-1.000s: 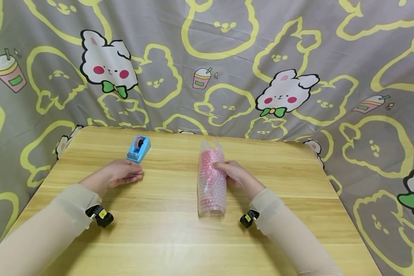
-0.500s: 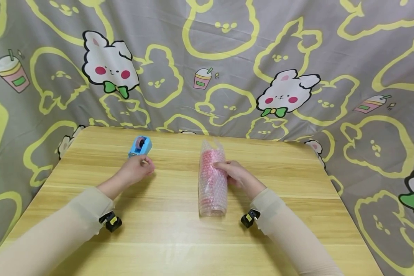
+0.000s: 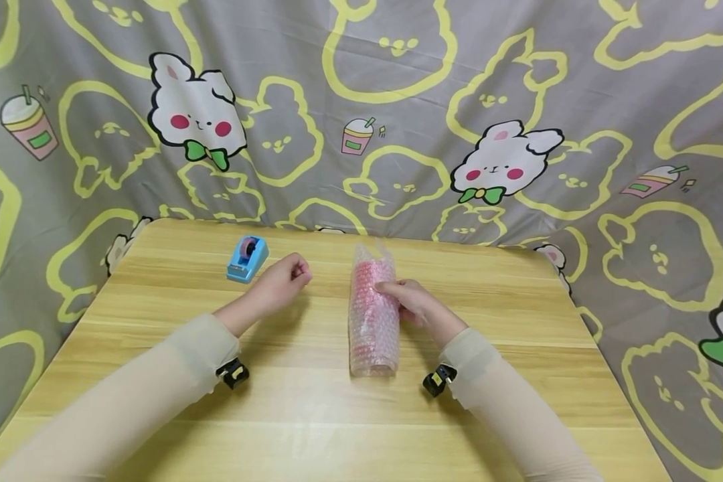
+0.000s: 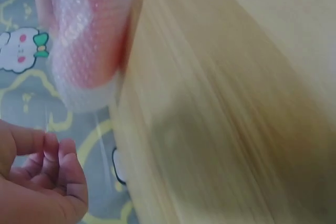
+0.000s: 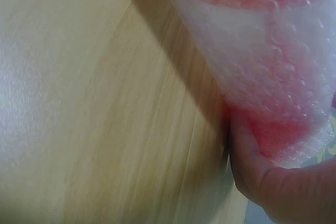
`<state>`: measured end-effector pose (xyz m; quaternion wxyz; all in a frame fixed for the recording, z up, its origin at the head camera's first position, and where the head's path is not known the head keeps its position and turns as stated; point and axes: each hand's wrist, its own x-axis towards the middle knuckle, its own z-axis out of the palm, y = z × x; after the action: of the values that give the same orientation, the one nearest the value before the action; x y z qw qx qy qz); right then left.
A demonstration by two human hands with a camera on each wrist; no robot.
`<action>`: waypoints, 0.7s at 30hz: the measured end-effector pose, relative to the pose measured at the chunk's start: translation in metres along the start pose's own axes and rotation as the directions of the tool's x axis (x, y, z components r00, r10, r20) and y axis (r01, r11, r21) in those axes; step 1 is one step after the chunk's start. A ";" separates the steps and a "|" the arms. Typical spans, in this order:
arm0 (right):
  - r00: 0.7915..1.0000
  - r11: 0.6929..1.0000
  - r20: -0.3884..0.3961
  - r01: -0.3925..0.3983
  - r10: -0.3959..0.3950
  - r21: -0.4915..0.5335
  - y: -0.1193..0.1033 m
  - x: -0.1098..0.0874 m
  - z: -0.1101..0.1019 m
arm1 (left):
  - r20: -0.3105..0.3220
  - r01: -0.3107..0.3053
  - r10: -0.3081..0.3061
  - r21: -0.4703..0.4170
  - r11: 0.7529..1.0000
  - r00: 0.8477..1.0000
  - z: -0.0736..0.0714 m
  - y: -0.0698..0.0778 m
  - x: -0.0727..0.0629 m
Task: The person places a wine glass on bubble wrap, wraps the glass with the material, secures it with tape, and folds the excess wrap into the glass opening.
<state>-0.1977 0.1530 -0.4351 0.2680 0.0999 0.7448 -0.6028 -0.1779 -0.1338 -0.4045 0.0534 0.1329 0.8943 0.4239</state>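
Note:
A pink-and-white item rolled in bubble wrap [image 3: 372, 321] lies lengthwise on the table. My right hand [image 3: 418, 301] grips its right side, thumb on top and fingers along the side near the table; in the right wrist view the wrap [image 5: 262, 51] looks clear over pink and white bands. My left hand [image 3: 280, 281] is raised left of the bundle, thumb and fingertips pinched together. In the left wrist view, a faint see-through strip of tape [image 4: 48, 119] shows at those fingertips. Behind the left wrist stands a blue tape dispenser [image 3: 247, 260] with its roll inside.
The wooden table [image 3: 313, 415] has a rounded back edge. A grey curtain [image 3: 301, 60] printed with yellow outlines and white rabbits hangs behind and on both sides. Small black cameras [image 3: 233, 373] are strapped at both wrists.
My left hand has moved away from the tape dispenser, right and up toward the bundle, and its fingers have curled into a pinch. The right hand keeps its grip on the bundle.

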 end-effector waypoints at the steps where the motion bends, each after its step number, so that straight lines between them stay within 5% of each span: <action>1: 1.000 1.000 -0.001 -0.001 0.001 0.000 0.000 0.000 0.000 | 0.004 -0.009 0.009 -0.007 1.000 1.000 0.003 0.003 0.002; 21: 1.000 1.000 0.009 0.001 -0.001 0.011 -0.001 0.002 0.000 | 0.104 -0.063 0.078 -0.145 0.987 0.991 0.043 0.043 0.043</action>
<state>-0.1996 0.1526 -0.4350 0.2706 0.0982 0.7402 -0.6076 -0.2022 -0.0639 -0.3982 0.0966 0.1834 0.8524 0.4801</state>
